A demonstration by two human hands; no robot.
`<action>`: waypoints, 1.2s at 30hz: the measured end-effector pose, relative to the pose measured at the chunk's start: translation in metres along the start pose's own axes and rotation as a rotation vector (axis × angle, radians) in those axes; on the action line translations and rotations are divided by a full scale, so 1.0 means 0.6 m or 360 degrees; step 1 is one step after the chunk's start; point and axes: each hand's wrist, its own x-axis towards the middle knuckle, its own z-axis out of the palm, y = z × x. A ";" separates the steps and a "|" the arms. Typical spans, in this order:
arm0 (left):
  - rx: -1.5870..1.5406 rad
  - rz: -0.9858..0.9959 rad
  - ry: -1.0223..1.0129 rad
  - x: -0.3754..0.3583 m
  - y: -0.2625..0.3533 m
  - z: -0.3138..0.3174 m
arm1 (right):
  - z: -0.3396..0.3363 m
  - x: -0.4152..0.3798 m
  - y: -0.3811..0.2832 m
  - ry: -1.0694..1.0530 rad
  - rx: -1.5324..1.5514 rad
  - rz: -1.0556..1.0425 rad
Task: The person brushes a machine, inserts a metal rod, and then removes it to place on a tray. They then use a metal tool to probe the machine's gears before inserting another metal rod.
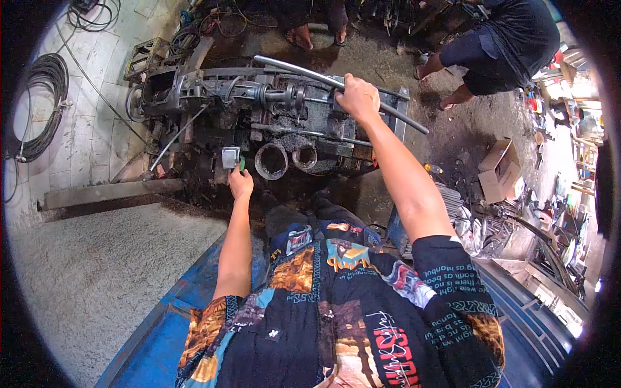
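Note:
My right hand (358, 97) is closed around a long metal rod (299, 69), which slants over the right part of a dark lathe-like machine (278, 94). My left hand (240, 183) is at the front of the machine, its fingers closed on a small green handle (242, 163). Right beside the handle is a light grey boxy piece (229, 157); whether the two are joined I cannot tell. Two round metal cups (271, 161) lie right of my left hand, near dark metal shavings (288, 141). A thin bar (178, 138) slopes down at the machine's left end.
One person (517, 48) is at the upper right, and another person's feet (301, 37) show at the top. A cardboard box (499, 171) sits on the floor among scrap metal (475, 226). Coiled black hose (42, 107) hangs on the left wall. A blue metal frame (152, 339) is near me.

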 end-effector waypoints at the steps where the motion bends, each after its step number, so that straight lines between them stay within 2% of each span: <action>1: 0.0001 0.0000 -0.0002 -0.004 0.003 -0.002 | 0.000 -0.002 0.002 0.0016 0.0017 -0.0003; 3: -0.0156 0.0023 0.0068 -0.010 0.006 -0.004 | 0.002 -0.004 0.003 0.0031 0.0034 -0.0010; 36: -0.0062 0.0088 0.0128 -0.019 0.015 -0.011 | -0.008 -0.009 0.013 -0.0042 0.0041 0.0076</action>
